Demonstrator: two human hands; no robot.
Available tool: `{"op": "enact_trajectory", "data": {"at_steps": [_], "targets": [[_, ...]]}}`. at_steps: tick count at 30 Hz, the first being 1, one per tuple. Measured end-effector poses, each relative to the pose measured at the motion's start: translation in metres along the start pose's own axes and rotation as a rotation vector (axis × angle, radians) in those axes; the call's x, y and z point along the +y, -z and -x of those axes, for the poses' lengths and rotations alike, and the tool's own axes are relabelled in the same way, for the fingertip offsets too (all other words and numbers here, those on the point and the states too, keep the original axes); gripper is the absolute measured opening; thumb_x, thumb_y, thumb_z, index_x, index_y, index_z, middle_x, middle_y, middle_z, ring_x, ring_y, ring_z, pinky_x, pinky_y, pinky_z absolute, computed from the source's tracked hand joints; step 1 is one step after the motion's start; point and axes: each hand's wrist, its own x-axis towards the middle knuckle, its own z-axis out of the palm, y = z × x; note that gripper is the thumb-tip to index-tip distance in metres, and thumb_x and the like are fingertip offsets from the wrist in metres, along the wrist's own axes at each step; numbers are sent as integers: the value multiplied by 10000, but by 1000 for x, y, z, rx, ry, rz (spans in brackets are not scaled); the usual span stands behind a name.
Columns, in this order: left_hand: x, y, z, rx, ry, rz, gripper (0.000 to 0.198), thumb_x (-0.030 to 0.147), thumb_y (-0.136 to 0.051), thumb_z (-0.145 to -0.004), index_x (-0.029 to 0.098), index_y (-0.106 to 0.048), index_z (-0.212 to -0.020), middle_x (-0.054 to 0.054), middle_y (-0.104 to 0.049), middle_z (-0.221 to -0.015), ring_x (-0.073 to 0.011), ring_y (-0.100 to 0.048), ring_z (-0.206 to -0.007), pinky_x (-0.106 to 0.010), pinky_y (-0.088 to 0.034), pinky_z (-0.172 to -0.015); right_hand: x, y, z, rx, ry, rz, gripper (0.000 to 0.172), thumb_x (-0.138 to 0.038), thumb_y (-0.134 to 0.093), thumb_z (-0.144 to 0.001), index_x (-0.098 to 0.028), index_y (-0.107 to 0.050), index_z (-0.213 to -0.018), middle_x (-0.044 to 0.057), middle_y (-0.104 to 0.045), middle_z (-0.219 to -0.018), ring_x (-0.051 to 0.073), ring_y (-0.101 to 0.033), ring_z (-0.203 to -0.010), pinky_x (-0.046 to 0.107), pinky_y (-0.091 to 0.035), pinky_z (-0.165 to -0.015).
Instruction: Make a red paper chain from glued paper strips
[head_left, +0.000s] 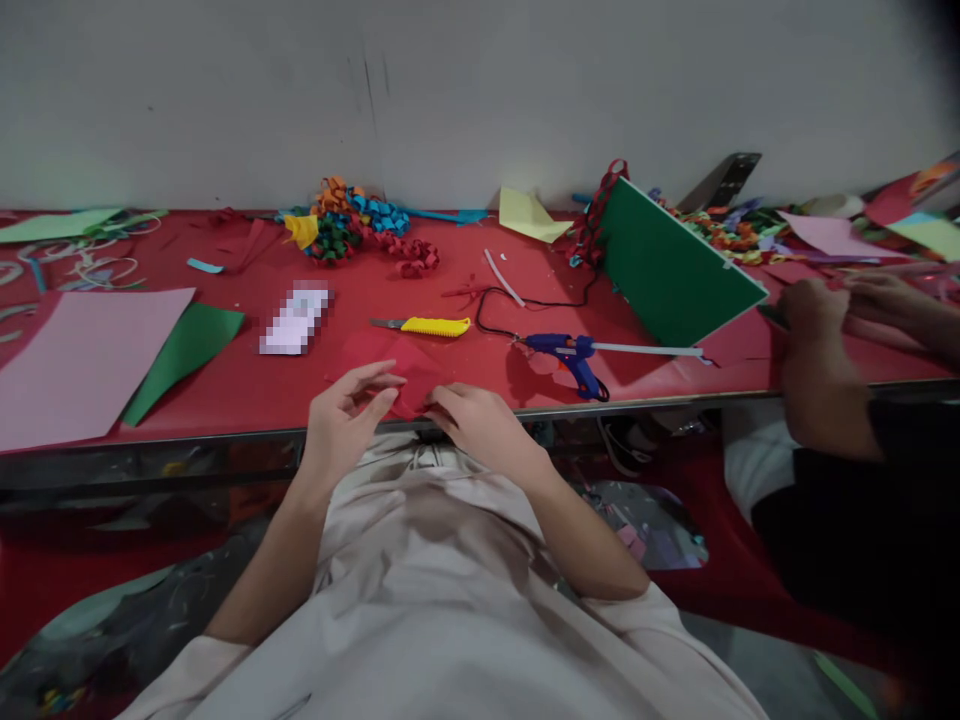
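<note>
Red paper, a small piece (412,382), lies between my hands at the red tabletop's (255,392) near edge. My right hand (478,420) seems to pinch its near right edge; my left hand (339,415) curves at its left, and I cannot tell whether it grips. It looks light, thin and easily creased, best held gently by its edges. From it, a yellow utility knife (435,327) lies at one o'clock, a blue glue gun (574,360) at three.

Red paper (412,368), probably partly behind fingers (381,405)
</note>
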Motion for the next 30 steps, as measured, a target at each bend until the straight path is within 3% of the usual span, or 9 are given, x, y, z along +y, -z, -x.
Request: {"op": "enact_trajectory", "data": {"at_steps": [5,9,12,14,17,20,23,27,30], "targets": [[-6,6,-10,28,-8,60,344,395,-774,-878,168,-757,-1137,-74,-744,-1000,-165,-717,-891,-260,-594,-788,13,11,-8,52,29,-192,98,-279,-669,-984,-224,-735,-1032,27,-795,-997,163,-705,-868,249,-467,-799],[-16,18,-14,178,-150,-260,374,402,-665,-969,190,-693,-1275,-104,-709,-1124,-200,-707,-996,-320,-599,-849,27,32,-40,329,-178,85,196,-351,-634,-1002,-211,-752,-1071,62,-802,-993,209,-719,-881,294,-484,-812],[-21,17,-6,-48,-342,-602,387,403,-646,-993,238,-667,-1342,-137,-665,-1357,-288,-628,-1278,-474,-516,-1083,38,43,-83,452,-381,413,278,-317,-517,-1046,-208,-737,-1178,127,-792,-1096,270,-719,-1016,345,-491,-854],[-24,12,2,-219,-421,-714,389,382,-643,-1001,248,-655,-1366,-132,-661,-1412,-304,-603,-1334,-524,-455,-1146,47,47,-112,414,-493,534,318,-288,-477,-1054,-173,-733,-1203,184,-771,-1134,288,-719,-1041,372,-508,-867],[-28,8,12,-287,-477,-744,375,335,-640,-1006,236,-659,-1367,-116,-667,-1435,-288,-613,-1344,-533,-407,-1197,57,50,-137,341,-555,591,326,-239,-492,-1038,-85,-746,-1170,260,-742,-1146,330,-719,-1066,421,-526,-891],[-32,11,15,-262,-493,-716,335,286,-615,-1018,246,-683,-1343,-88,-702,-1394,-269,-630,-1344,-526,-376,-1232,57,46,-131,318,-471,589,348,-287,-504,-1051,-115,-718,-1266,226,-723,-1229,324,-687,-1155,418,-521,-945],[-34,16,13,-179,-525,-650,293,202,-559,-1029,258,-730,-1260,-57,-767,-1273,-232,-707,-1228,-486,-436,-1189,48,36,-104,263,-229,525,339,-344,-495,-1070,-218,-715,-1294,138,-711,-1284,273,-634,-1234,402,-481,-1039],[-32,16,10,54,-517,-550,222,187,-595,-1005,228,-772,-1133,-55,-811,-1127,-205,-770,-1029,-385,-562,-1018,35,19,-68,174,44,286,307,-358,-534,-1057,-218,-745,-1231,119,-711,-1276,267,-604,-1250,451,-435,-1115],[-27,13,10,207,-398,-447,162,254,-642,-986,208,-788,-1038,-56,-821,-1012,-182,-773,-908,-301,-592,-899,26,8,-50,133,182,-4,298,-379,-627,-1015,-237,-733,-1255,99,-689,-1354,233,-592,-1297,404,-415,-1163]]}}
